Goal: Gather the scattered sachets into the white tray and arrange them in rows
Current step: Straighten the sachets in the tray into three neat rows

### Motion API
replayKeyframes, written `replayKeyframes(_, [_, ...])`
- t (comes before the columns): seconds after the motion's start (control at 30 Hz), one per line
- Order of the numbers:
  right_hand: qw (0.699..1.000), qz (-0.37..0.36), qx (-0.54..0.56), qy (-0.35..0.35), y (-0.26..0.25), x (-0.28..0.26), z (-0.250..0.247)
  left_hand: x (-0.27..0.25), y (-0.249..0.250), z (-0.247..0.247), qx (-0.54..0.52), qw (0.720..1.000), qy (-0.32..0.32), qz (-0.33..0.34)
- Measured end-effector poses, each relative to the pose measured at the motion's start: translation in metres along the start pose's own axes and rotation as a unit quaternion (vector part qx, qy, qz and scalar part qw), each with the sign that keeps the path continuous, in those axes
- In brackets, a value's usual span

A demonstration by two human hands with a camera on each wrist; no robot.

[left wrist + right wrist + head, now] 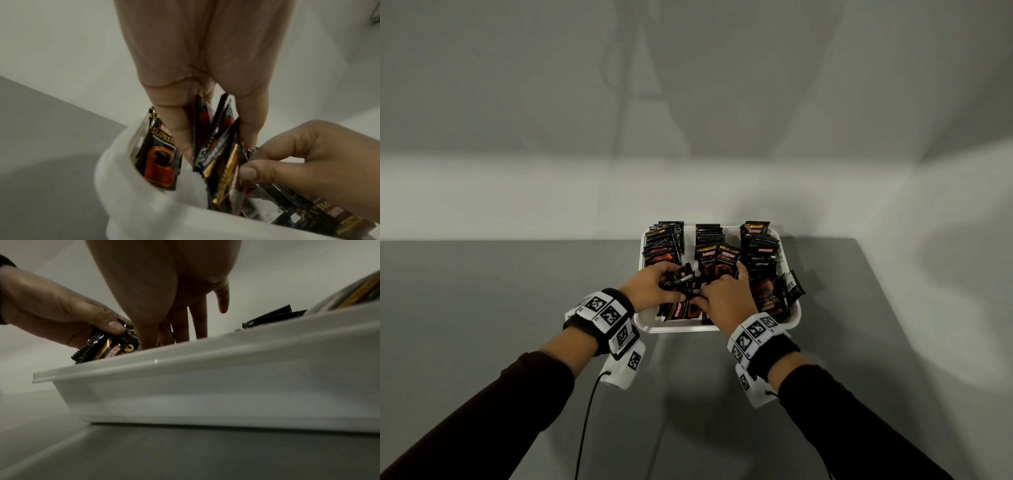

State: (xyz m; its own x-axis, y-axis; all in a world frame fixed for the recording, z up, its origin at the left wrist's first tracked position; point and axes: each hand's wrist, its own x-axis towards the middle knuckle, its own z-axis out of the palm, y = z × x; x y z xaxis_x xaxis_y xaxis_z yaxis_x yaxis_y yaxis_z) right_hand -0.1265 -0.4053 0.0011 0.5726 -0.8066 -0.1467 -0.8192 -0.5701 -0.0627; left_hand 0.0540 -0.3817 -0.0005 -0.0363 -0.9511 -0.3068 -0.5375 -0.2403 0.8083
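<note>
The white tray [678, 329] holds black sachets in three rows: left [664, 240], middle [709, 236] and right [760, 246]. Loose sachets [683, 310] lie flat at its near end. Over that near end my left hand [671, 279] pinches a small bundle of sachets [216, 142] on edge between thumb and fingers. My right hand [710, 291] meets the bundle from the right, with its thumb [248, 172] against the sachet edges and its fingers reaching down into the tray [205, 386]. What its fingertips touch is hidden by the tray wall.
The tray stands on a grey table [517, 291] close to the white wall [551, 198] and near the table's right edge [873, 274]. A black cable [585, 428] runs from my left wrist device towards me.
</note>
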Motion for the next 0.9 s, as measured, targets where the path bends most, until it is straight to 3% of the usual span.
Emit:
replayKeyframes(0.2, [1.000,0.014,-0.011,0.002,-0.003,-0.003,0.010,-0.005,0.003,0.008,0.133,0.990,-0.041,0.035])
replayKeyframes(0.37, [1.000,0.013,-0.009,0.013,-0.002,-0.002,0.013,-0.005,0.007,0.015,0.209,0.976,-0.005,0.061])
replayKeyframes(0.53, [0.998,0.021,0.041,0.036,0.001,-0.002,0.012,-0.001,0.024,0.003,0.259,0.961,-0.010,0.101])
replayKeyframes(0.63, [0.997,0.021,0.060,0.038,0.003,-0.004,0.014,0.006,0.039,-0.013,0.363,0.925,-0.062,0.089])
replayKeyframes(0.8, [0.997,0.010,0.077,0.031,0.006,-0.006,0.018,0.023,0.062,-0.018,0.547,0.817,-0.183,0.014])
replayKeyframes(0.9, [0.996,0.008,0.077,0.033,0.006,-0.006,0.020,0.029,0.063,-0.009,0.617,0.763,-0.192,-0.015])
